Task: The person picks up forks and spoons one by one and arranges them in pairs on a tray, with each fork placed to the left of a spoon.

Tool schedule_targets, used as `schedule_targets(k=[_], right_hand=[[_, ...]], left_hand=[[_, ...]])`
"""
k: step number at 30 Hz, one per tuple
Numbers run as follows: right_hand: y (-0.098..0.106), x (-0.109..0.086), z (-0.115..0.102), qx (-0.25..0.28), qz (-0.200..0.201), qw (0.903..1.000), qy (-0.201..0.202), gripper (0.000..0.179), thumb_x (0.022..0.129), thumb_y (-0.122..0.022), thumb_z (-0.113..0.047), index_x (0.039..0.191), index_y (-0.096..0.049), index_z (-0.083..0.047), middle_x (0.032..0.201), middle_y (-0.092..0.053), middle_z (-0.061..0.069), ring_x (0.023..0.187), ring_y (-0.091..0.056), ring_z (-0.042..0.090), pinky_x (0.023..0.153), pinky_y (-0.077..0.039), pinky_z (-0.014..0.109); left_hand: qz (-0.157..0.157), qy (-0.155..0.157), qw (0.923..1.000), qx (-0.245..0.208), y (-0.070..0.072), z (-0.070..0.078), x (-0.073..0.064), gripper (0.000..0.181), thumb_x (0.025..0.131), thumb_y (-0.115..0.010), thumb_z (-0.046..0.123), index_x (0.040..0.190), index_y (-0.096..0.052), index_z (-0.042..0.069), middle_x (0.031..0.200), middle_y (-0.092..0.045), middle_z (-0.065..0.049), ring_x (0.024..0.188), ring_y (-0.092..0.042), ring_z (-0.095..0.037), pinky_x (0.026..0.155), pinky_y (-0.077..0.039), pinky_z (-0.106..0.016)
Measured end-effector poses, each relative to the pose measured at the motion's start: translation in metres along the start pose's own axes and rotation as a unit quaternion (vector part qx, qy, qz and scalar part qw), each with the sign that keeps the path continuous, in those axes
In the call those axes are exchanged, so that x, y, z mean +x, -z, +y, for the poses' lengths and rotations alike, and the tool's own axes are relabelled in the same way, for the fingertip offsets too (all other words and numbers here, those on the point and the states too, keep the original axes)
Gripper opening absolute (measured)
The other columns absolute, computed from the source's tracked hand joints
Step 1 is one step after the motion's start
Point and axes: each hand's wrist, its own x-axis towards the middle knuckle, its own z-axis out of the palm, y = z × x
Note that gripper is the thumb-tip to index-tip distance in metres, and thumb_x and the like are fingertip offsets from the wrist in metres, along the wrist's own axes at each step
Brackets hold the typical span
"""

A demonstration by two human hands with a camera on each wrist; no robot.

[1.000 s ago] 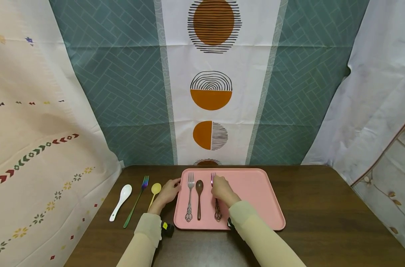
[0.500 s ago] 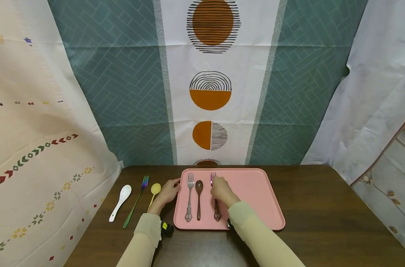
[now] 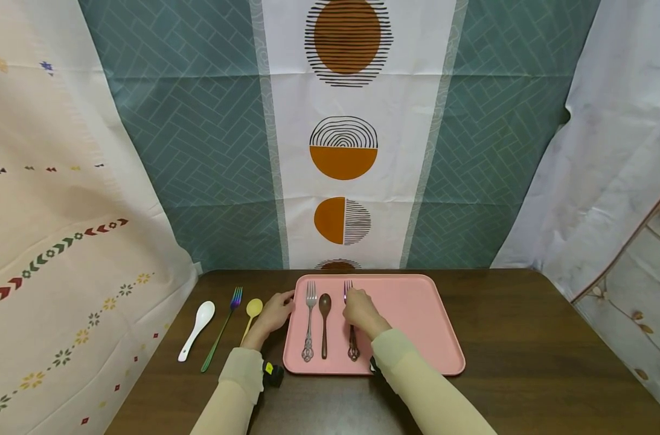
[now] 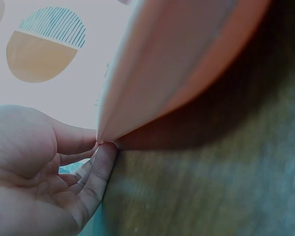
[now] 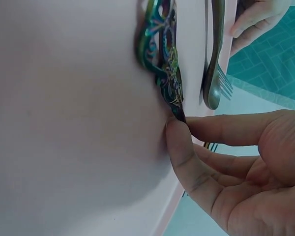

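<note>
A pink tray (image 3: 406,326) lies on the table, and its left rim (image 4: 152,78) is pinched between the thumb and fingers of my left hand (image 3: 274,312). My right hand (image 3: 363,311) is over the tray. It pinches the handle of a dark, iridescent fork (image 3: 353,347) with an ornate openwork end, clearest in the right wrist view (image 5: 169,73), between thumb and index finger (image 5: 181,142). The fork's purplish tines point to the back; its middle is hidden by the hand. Left of it on the tray lie a brown spoon (image 3: 324,308) and a silver fork (image 3: 310,320), side by side.
Left of the tray, a yellow spoon (image 3: 254,307), partly hidden by my left wrist, a rainbow fork (image 3: 223,329) and a white soup spoon (image 3: 199,326) lie on the dark wooden table (image 3: 525,338). A patterned curtain (image 3: 343,90) hangs behind the table's back edge.
</note>
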Motion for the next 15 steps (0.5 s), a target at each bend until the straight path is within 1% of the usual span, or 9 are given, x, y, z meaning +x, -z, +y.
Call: schedule_targets(k=[7, 15], right_hand=[[0.0010, -0.0014, 0.0000, 0.008, -0.002, 1.0000, -0.006, 0.006, 0.090, -0.062, 0.009, 0.089, -0.065, 0.003, 0.082, -0.064, 0.017, 0.059, -0.062, 0.023, 0.048, -0.050, 0.029], [0.0026, -0.0024, -0.0003, 0.007, 0.005, 1.0000, -0.002, 0.008, 0.090, -0.063, 0.008, 0.085, -0.063, 0.002, 0.082, -0.064, 0.017, 0.063, -0.062, 0.024, 0.052, -0.052, 0.031]], left_hand=[[0.002, -0.007, 1.0000, 0.003, 0.0001, 0.0010, -0.0009, 0.045, 0.106, -0.049, 0.006, 0.148, -0.051, -0.008, 0.129, -0.058, -0.024, 0.114, -0.052, -0.036, 0.103, -0.044, -0.056], [0.003, -0.014, 0.9999, 0.003, 0.0000, 0.0021, -0.0013, 0.044, 0.106, -0.049, 0.005, 0.147, -0.051, -0.009, 0.127, -0.058, -0.024, 0.112, -0.054, -0.037, 0.104, -0.044, -0.057]])
